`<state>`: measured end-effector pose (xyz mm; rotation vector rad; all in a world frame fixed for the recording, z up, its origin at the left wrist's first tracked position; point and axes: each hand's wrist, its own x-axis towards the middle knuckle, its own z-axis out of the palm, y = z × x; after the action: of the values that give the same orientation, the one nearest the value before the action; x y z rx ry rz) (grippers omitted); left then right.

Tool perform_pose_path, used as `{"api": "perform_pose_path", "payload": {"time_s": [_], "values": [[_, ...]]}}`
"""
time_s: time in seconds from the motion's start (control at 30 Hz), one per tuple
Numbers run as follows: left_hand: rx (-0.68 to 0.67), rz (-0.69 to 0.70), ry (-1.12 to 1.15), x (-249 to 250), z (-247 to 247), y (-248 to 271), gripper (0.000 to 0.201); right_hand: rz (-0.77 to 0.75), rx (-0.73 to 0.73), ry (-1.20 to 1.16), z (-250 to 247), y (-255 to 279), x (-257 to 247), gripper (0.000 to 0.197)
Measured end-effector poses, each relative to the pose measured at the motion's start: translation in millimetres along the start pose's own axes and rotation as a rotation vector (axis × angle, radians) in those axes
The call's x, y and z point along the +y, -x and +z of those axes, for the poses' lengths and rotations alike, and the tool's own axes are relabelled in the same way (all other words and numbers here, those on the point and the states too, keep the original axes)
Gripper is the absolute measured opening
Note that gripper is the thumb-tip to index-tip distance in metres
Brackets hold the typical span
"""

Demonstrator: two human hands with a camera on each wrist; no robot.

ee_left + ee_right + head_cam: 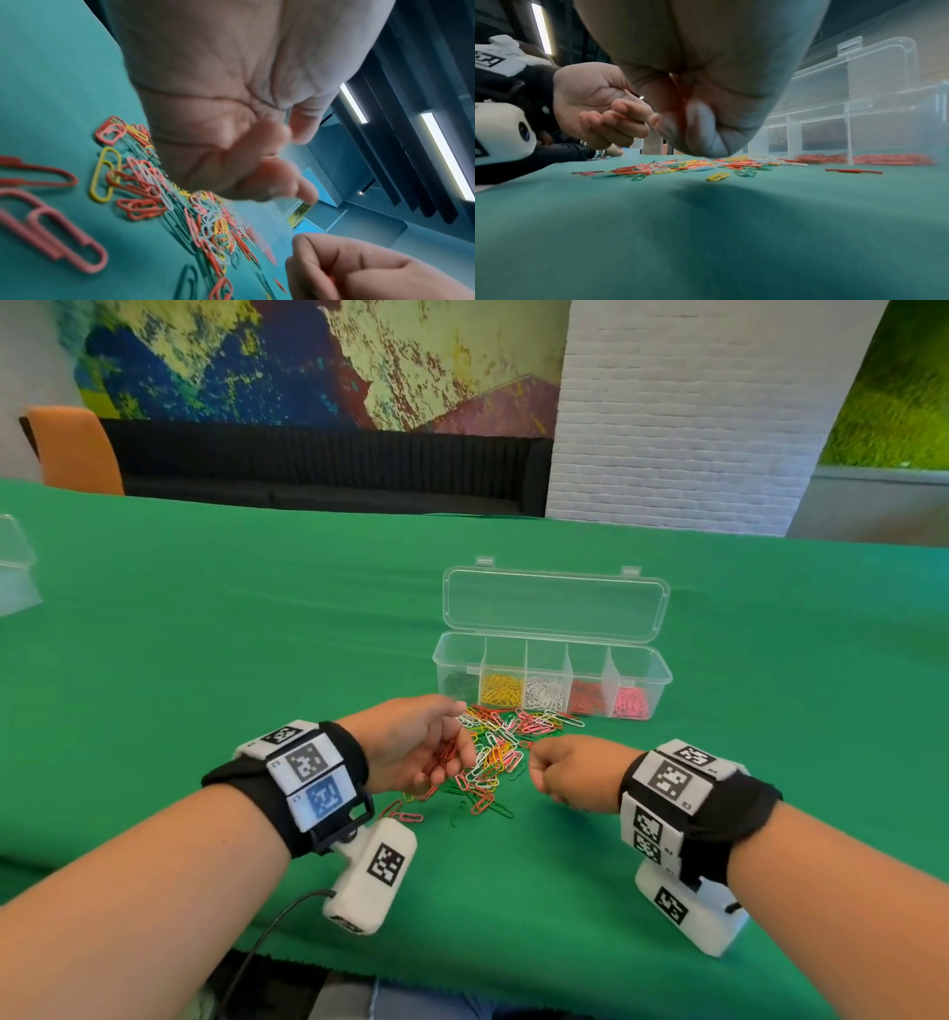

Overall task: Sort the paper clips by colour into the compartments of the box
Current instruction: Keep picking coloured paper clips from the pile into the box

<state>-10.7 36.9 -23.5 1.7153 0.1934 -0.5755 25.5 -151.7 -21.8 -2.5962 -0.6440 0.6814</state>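
Head view: the left hand [411, 744] is cupped palm-up over the clips [493, 752], fingers curled round red clips [448, 753]. The right hand [567, 770] is fisted beside the pile on the green surface [205, 634]; the box [552, 672] stands just behind, lid open.

Left wrist view: palm sideways, fingers blurred, above the pile.

Right wrist view: the right hand's fingers [700, 121] curl tight with red showing between them; its contents I cannot tell.

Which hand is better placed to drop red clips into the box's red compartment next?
Left. The left hand already holds red paper clips in its cupped fingers. The right hand is curled; whether it holds anything cannot be told. It is nearer the red compartment, though.
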Motion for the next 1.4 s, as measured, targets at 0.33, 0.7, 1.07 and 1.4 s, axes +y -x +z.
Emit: {"api": "perform_pose_path", "payload": {"time_s": [0.33, 0.7, 1.07, 1.4], "values": [[0.226, 0.088, -0.931, 3.9, 13.2, -3.1, 0.016, 0.01, 0.076, 0.195, -24.8, -5.9, 18.6, 0.015], [0.21, 0.101, -1.244, 6.8, 26.6, -15.2, 0.02, -0.046, 0.157, 0.466, -32.7, -36.0, 19.8, 0.023], [0.209, 0.129, -1.171, 4.8, 21.4, -21.2, 0.008, -0.178, 0.195, 0.636, -25.6, -47.5, 11.9, 0.021], [0.22, 0.071, -1.151, 1.9, 31.0, -17.7, 0.018, -0.149, 0.232, 0.457, -27.6, -43.7, 9.9, 0.018]]}}
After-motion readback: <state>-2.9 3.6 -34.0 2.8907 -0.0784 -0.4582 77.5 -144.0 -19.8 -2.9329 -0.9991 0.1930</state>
